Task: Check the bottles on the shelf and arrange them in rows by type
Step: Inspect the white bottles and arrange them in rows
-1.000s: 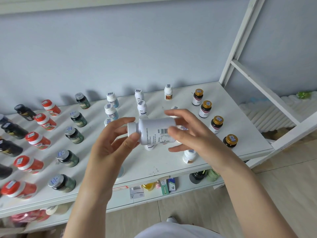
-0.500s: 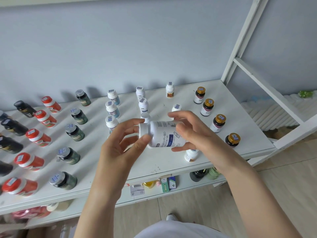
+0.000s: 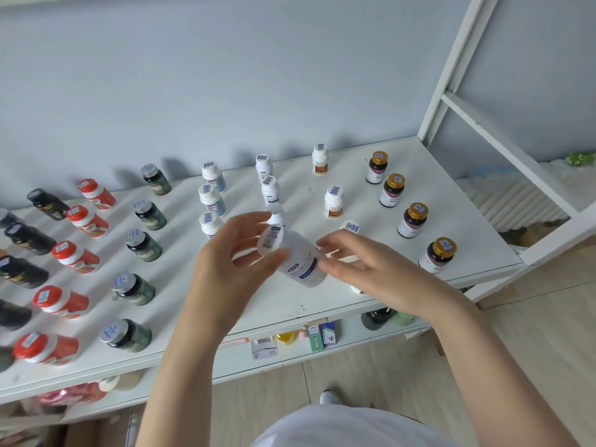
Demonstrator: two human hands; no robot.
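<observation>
A white bottle with a blue label is tilted above the white shelf, its cap pointing up and left. My left hand grips it at the cap end, thumb across the neck. My right hand touches the bottle's lower side with loosely bent fingers. On the shelf stand rows of bottles: red-capped ones, green ones with silver caps, white ones with blue labels, white ones with orange labels and dark ones with gold caps.
Black bottles line the far left. A lower shelf holds small boxes and a yellow item. The white frame's upright and diagonal brace rise at the right. A white radiator sits behind it.
The bottle has been turned from lying sideways to tilted, cap now facing up towards me. My right hand's fingers have loosened from the bottle's body.
</observation>
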